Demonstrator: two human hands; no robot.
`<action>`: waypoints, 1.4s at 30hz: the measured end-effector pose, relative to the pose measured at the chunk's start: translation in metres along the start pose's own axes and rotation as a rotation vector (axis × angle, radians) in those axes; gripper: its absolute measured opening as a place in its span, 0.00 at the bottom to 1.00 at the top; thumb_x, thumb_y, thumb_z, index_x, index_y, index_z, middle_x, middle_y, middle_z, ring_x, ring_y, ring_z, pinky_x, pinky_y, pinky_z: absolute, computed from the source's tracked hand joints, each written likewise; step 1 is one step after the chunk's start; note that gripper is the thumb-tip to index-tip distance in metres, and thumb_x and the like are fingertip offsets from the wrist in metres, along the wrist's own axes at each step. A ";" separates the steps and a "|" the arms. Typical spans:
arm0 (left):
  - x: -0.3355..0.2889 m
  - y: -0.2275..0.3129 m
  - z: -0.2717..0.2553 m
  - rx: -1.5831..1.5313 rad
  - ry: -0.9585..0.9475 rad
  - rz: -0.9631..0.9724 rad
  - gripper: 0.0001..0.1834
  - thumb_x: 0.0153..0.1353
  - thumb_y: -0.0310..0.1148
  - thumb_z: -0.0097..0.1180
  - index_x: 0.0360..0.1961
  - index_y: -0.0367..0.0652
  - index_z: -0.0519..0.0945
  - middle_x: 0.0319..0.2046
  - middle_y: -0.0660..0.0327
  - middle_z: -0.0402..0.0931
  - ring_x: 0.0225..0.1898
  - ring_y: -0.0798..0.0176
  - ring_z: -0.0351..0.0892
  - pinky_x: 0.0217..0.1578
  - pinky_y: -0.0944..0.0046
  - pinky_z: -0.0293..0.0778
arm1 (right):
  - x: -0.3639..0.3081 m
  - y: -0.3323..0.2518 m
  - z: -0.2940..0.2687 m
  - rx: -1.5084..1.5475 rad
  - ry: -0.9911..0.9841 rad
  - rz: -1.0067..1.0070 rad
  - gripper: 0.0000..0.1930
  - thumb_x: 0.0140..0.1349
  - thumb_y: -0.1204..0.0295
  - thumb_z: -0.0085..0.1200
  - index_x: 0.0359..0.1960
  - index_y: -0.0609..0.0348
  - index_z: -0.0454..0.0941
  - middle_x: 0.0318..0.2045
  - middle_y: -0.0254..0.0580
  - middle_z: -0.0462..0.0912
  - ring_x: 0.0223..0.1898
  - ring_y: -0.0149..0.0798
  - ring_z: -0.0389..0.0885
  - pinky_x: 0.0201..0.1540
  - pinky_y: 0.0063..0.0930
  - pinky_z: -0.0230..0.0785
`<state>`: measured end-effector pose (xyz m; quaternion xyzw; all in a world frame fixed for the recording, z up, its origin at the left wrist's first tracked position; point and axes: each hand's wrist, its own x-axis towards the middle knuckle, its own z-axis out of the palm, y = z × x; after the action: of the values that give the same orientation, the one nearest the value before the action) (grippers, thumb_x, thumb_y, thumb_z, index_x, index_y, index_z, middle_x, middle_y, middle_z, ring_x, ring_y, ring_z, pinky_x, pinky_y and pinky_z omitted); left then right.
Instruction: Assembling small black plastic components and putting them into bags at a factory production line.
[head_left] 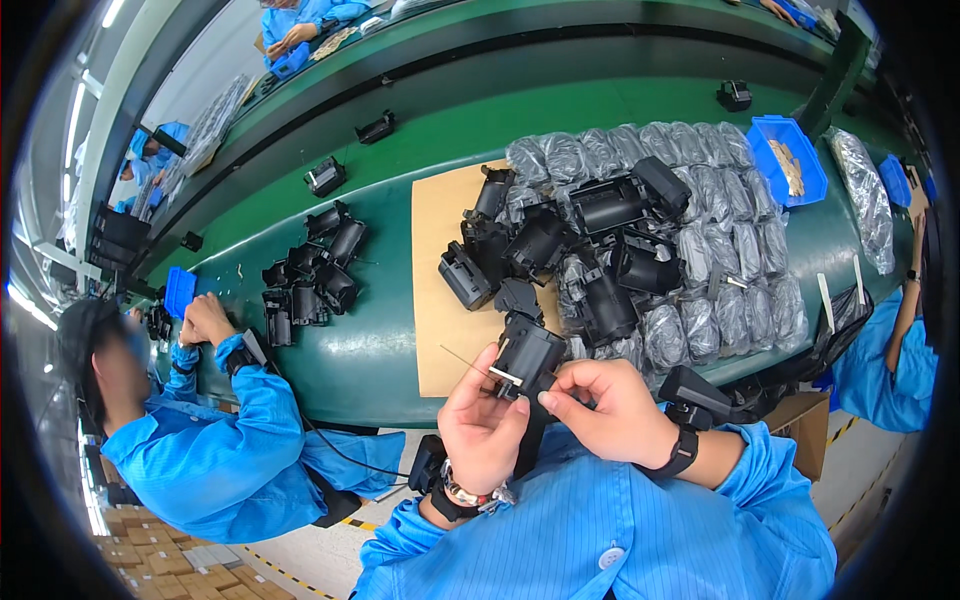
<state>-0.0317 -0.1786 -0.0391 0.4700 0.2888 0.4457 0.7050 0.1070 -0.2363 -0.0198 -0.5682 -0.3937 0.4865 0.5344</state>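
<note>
**Matt black plastic, shiny wrap**

Between the fingers (pixel 548 398) sits a black plastic housing (pixel 528 356), matt with a faint sheen. Just beyond the fingertips, more black plastic parts (pixel 560 250) lie on flat, dull brown cardboard (pixel 440 300). Past those, glossy crinkled plastic bags (pixel 720 260). The green counter (pixel 360 360) looks smooth, slightly shiny.

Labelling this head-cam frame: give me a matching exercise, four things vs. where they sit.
Things:
1. black plastic part
2. blue bin
3. cardboard sheet
4. bagged parts

Places:
A. flat on the green belt, under the pile of black housings
B. far right of the belt, beyond the bags
C. held between left hand and right hand
D. in rows on the belt, right of the black housings

Pairs: 1-C, 2-B, 3-A, 4-D
</note>
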 end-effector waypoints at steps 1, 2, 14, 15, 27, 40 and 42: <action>0.000 0.000 0.000 0.011 -0.002 0.005 0.33 0.46 0.09 0.43 0.59 0.25 0.58 0.50 0.46 0.68 0.50 0.57 0.73 0.52 0.60 0.67 | 0.000 0.001 0.000 0.000 0.001 0.000 0.06 0.56 0.75 0.55 0.25 0.66 0.76 0.19 0.34 0.76 0.23 0.20 0.69 0.24 0.19 0.63; 0.000 0.000 0.000 0.011 -0.004 0.004 0.33 0.46 0.09 0.43 0.59 0.25 0.58 0.50 0.46 0.68 0.50 0.57 0.73 0.52 0.60 0.67 | 0.000 0.002 0.000 0.013 -0.003 0.005 0.06 0.56 0.75 0.55 0.25 0.66 0.76 0.19 0.33 0.76 0.23 0.20 0.69 0.24 0.19 0.63; -0.001 0.002 0.001 0.073 0.019 -0.002 0.34 0.45 0.08 0.43 0.59 0.25 0.59 0.51 0.46 0.68 0.50 0.57 0.73 0.52 0.61 0.68 | 0.001 0.009 0.000 0.110 -0.012 0.034 0.07 0.55 0.74 0.56 0.24 0.67 0.77 0.19 0.32 0.76 0.22 0.19 0.68 0.22 0.18 0.61; -0.001 0.001 0.001 0.061 0.011 0.004 0.34 0.45 0.08 0.43 0.59 0.25 0.59 0.51 0.46 0.68 0.50 0.57 0.73 0.52 0.60 0.68 | 0.002 0.008 -0.001 0.113 -0.019 0.046 0.07 0.55 0.74 0.56 0.24 0.67 0.77 0.18 0.32 0.76 0.22 0.19 0.68 0.22 0.18 0.61; 0.000 -0.003 -0.002 0.045 -0.030 0.048 0.33 0.48 0.10 0.47 0.59 0.26 0.59 0.50 0.47 0.69 0.50 0.59 0.72 0.51 0.62 0.68 | 0.000 0.000 -0.005 0.094 -0.037 0.118 0.07 0.55 0.74 0.56 0.24 0.66 0.77 0.17 0.29 0.75 0.20 0.18 0.66 0.20 0.17 0.58; -0.001 -0.008 -0.004 0.000 -0.015 0.148 0.32 0.50 0.11 0.49 0.60 0.27 0.59 0.50 0.47 0.69 0.50 0.60 0.72 0.48 0.65 0.71 | -0.001 -0.007 -0.008 -0.088 0.018 -0.030 0.07 0.53 0.74 0.58 0.22 0.65 0.76 0.16 0.34 0.76 0.19 0.23 0.71 0.22 0.19 0.63; -0.001 -0.005 -0.003 -0.009 -0.023 0.130 0.32 0.50 0.12 0.50 0.59 0.27 0.59 0.50 0.48 0.69 0.50 0.60 0.72 0.47 0.65 0.71 | -0.002 -0.009 -0.012 -0.214 0.113 -0.233 0.06 0.50 0.76 0.58 0.21 0.64 0.75 0.17 0.39 0.76 0.20 0.30 0.75 0.24 0.22 0.66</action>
<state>-0.0332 -0.1792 -0.0454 0.4898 0.2472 0.4865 0.6799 0.1194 -0.2396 -0.0114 -0.5987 -0.4758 0.3438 0.5449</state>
